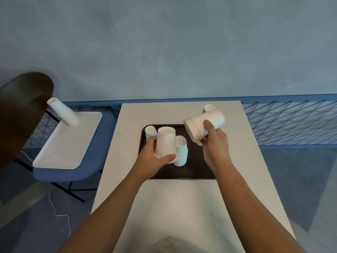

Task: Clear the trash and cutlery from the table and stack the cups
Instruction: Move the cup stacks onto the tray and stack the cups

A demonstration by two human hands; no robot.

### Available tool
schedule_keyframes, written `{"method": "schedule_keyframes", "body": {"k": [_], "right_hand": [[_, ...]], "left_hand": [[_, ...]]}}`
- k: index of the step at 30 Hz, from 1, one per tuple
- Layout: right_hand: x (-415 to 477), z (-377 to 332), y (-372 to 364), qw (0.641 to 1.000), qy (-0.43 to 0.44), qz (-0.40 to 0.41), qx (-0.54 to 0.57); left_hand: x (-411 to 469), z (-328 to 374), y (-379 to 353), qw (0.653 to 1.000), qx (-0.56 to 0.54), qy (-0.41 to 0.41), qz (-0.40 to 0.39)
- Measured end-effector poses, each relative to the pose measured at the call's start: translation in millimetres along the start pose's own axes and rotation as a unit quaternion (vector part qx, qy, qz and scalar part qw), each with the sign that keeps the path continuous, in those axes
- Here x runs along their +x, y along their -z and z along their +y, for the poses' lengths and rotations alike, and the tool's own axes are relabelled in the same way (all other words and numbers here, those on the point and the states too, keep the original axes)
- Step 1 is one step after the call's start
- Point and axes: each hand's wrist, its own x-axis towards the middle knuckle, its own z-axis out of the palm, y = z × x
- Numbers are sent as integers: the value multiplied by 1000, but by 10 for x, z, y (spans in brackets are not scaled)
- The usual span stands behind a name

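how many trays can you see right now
2. A dark tray lies on the white table under both hands; a white tray sits on the blue chair to the left, bearing stacked cups.

Left hand [155,154]: forearm bare, extended forward from lower left; fingers and thumb curled closed around a held object, thumb toward the wearer. Right hand [215,143]: forearm bare, extended from lower right, raised slightly higher; thumb [207,124] on top, fingers wrapped beneath, grip closed. Hands were apart, not touching.
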Motion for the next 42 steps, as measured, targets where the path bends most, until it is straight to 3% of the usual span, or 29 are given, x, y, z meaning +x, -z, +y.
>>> {"method": "schedule_keyframes", "body": {"k": [5, 11, 16, 25, 28, 31, 34, 37, 42], "right_hand": [[33, 47, 274, 988, -83, 67, 109], [-106, 171, 561, 976, -137, 105, 134], [-161, 235, 706, 966, -159, 129, 157], [-58, 270, 609, 973, -141, 118, 143], [31, 271, 460, 990, -73, 108, 52], [95, 235, 243, 983, 28, 108, -145], [137, 254, 34, 943, 104, 63, -311], [199, 391, -86, 911, 150, 4, -384], [362, 758, -81, 829, 187, -63, -523]], "left_hand": [[299, 177, -81, 999, -44, -16, 22], [674, 112, -299, 999, -27, -29, 2], [779, -149, -526, 998, 44, -21, -34], [798, -542, -697, 996, 70, 28, -48], [784, -513, -693, 996, 60, 37, -54], [725, -514, -640, 996, 44, 48, -57], [610, -510, -553, 997, 32, 58, -47], [509, -547, -459, 998, 7, 49, -28], [377, -535, -306, 999, 0, 35, -21]]}}
